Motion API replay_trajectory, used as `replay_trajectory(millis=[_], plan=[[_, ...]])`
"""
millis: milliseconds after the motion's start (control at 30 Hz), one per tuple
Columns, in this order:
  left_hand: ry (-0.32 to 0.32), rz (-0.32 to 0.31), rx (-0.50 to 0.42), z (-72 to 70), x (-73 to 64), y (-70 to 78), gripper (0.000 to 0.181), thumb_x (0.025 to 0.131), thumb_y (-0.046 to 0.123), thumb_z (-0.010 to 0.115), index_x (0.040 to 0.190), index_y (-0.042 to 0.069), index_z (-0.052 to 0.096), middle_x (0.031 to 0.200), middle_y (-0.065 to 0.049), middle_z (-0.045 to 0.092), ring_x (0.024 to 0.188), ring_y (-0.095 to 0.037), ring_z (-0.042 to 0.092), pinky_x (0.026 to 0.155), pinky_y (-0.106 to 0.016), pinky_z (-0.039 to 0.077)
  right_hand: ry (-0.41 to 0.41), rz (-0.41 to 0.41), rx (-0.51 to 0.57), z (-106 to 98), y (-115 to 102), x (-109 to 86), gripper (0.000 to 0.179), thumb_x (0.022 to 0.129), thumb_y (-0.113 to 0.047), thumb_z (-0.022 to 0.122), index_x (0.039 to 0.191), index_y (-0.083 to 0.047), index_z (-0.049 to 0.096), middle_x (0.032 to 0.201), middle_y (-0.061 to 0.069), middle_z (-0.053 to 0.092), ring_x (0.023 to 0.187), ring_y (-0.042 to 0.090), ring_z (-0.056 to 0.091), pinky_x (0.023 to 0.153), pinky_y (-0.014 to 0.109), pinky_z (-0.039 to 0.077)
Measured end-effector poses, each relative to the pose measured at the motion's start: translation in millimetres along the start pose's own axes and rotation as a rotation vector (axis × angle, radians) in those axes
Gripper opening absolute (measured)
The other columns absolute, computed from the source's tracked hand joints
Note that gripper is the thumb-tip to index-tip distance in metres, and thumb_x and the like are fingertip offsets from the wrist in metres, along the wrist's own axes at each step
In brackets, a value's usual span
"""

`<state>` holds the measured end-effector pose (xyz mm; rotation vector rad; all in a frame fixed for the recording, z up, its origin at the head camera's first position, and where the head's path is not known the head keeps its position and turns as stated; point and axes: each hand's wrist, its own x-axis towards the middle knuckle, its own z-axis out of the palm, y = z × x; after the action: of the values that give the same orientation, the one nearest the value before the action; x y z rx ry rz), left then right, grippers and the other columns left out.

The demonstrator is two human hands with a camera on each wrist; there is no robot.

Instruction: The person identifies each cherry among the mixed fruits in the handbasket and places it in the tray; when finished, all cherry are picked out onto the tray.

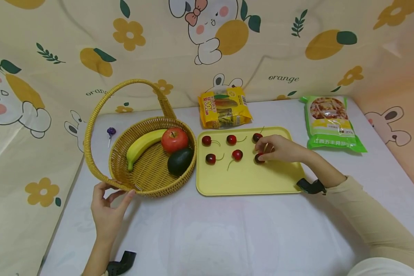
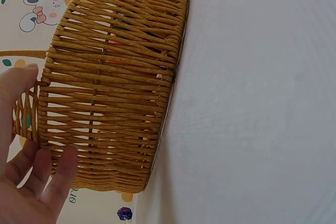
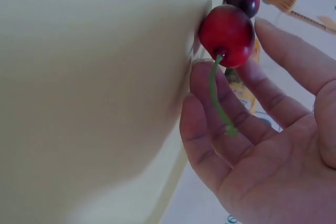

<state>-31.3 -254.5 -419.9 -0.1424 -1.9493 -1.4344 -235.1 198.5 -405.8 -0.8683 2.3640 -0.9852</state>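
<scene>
My left hand grips the woven basket at its near rim, where the tall handle joins. In the left wrist view the thumb and fingers lie on either side of that joint. The basket holds a banana, a red apple and a dark green avocado. Over the yellow tray, my right hand pinches a dark red cherry between thumb and fingers, close to the tray surface; its green stem hangs free. Several other cherries lie in two rows on the tray.
Behind the tray stands a yellow snack packet. A green and white food bag lies at the back right. Left of the basket is a purple-headed lollipop. Printed cloth walls in the table's back and sides.
</scene>
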Motion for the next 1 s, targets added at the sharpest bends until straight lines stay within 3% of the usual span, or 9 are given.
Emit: replay_trajectory(millis=[333, 500, 833, 1000], plan=[[0.004, -0.003, 0.003, 0.5, -0.2, 1.5, 0.050, 0.067, -0.030, 0.069, 0.111, -0.027, 0.044, 0.105, -0.010, 0.055, 0.096, -0.018, 0.055, 0.078, -0.016, 0.056, 0.012, 0.000, -0.046, 1.4, -0.4, -2.4, 0.034, 0.081, -0.005, 0.081, 0.110, 0.001, 0.065, 0.100, 0.008, 0.067, 0.083, 0.018, 0.062, 0.072, 0.029, 0.055], [0.005, -0.003, 0.004, 0.3, -0.5, 1.0, 0.050, 0.067, -0.029, 0.069, 0.111, -0.027, 0.044, 0.105, -0.011, 0.055, 0.096, -0.018, 0.055, 0.078, -0.016, 0.057, 0.054, -0.010, -0.051, 2.3, 0.8, -2.9, 0.033, 0.081, 0.002, 0.079, 0.111, 0.003, 0.065, 0.101, 0.010, 0.067, 0.083, 0.020, 0.063, 0.072, 0.030, 0.056], [0.008, -0.006, 0.002, -0.9, -1.7, -1.2, 0.051, 0.067, -0.028, 0.070, 0.112, -0.027, 0.045, 0.105, -0.010, 0.055, 0.097, -0.018, 0.055, 0.078, -0.016, 0.056, 0.051, -0.022, -0.053, 4.2, -1.0, -3.0, 0.029, 0.083, 0.005, 0.076, 0.109, 0.003, 0.065, 0.105, 0.012, 0.067, 0.085, 0.020, 0.063, 0.075, 0.032, 0.057], [0.013, -0.013, 0.005, -0.5, -2.0, -1.9, 0.051, 0.067, -0.029, 0.070, 0.112, -0.026, 0.046, 0.105, -0.011, 0.055, 0.097, -0.017, 0.055, 0.078, -0.016, 0.057, 0.127, -0.028, -0.101, 3.3, -6.4, -5.6, 0.027, 0.085, 0.000, 0.076, 0.110, 0.004, 0.066, 0.103, 0.013, 0.067, 0.088, 0.023, 0.062, 0.077, 0.037, 0.055]])
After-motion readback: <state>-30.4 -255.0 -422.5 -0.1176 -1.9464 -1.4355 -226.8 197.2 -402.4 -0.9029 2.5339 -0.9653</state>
